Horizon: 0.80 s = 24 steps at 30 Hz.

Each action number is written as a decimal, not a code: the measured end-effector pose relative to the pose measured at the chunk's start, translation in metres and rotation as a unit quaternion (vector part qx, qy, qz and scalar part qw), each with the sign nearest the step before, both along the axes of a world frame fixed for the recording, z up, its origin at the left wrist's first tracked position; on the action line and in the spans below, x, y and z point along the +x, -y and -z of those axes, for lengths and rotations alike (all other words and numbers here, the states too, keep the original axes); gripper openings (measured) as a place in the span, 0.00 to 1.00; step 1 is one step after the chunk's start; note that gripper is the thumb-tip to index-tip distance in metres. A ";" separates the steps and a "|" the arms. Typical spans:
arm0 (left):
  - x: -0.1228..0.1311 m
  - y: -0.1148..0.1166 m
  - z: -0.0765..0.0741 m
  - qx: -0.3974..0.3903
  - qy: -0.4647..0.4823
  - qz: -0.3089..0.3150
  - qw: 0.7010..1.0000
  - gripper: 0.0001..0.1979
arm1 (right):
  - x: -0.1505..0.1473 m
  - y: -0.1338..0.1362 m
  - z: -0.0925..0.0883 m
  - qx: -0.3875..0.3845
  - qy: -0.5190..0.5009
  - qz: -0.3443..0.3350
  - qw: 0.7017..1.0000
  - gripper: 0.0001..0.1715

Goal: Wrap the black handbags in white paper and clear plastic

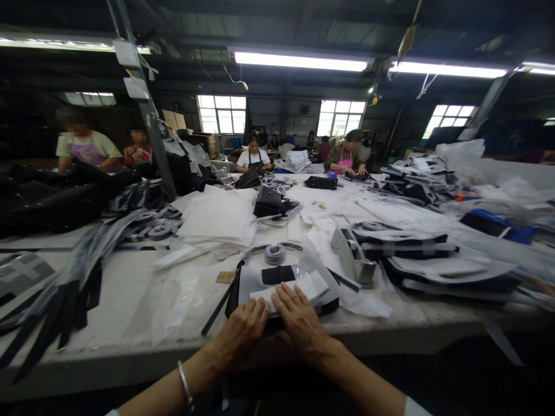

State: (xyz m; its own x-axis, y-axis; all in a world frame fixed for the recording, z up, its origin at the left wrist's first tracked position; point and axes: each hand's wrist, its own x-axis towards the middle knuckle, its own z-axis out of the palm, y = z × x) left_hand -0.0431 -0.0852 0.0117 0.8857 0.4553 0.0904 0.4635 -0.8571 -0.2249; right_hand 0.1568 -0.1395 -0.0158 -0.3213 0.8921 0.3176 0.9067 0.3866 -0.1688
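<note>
A black handbag lies on the table before me, partly covered by pale wrapping sheet, its strap looped at the far side. Across its near part rests a folded white packing sheet. My left hand has its fingers bent together over the sheet's near left edge, thumb hidden. My right hand lies on the sheet with fingers stretched out and slightly apart. Beyond my fingers is a black flap. A wrapped coil of strap sits just past the bag.
Wrapped straps hang over the table's left front edge. Stacked white sheets and a small black bag lie farther back. A tape dispenser and wrapped black bags are at right. Co-workers work across the table.
</note>
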 end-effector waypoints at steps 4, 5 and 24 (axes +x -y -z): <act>-0.007 -0.011 -0.011 -0.020 0.024 -0.002 1.000 0.27 | -0.003 -0.003 -0.004 0.003 -0.016 0.010 1.000 0.50; -0.007 -0.013 -0.014 -0.023 0.030 -0.006 0.999 0.27 | -0.005 -0.005 -0.006 0.003 -0.021 0.017 1.000 0.50; -0.013 -0.037 0.031 0.163 0.200 0.112 0.960 0.17 | 0.149 0.276 0.122 0.006 -0.214 0.380 0.900 0.15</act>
State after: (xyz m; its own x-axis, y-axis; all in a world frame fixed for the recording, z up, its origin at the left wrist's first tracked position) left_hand -0.0562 -0.0483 -0.0190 0.8232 0.1468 0.5484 0.3807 -0.8593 -0.3416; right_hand 0.3055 -0.4158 -0.1373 0.5337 0.7985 0.2786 0.7633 -0.3129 -0.5652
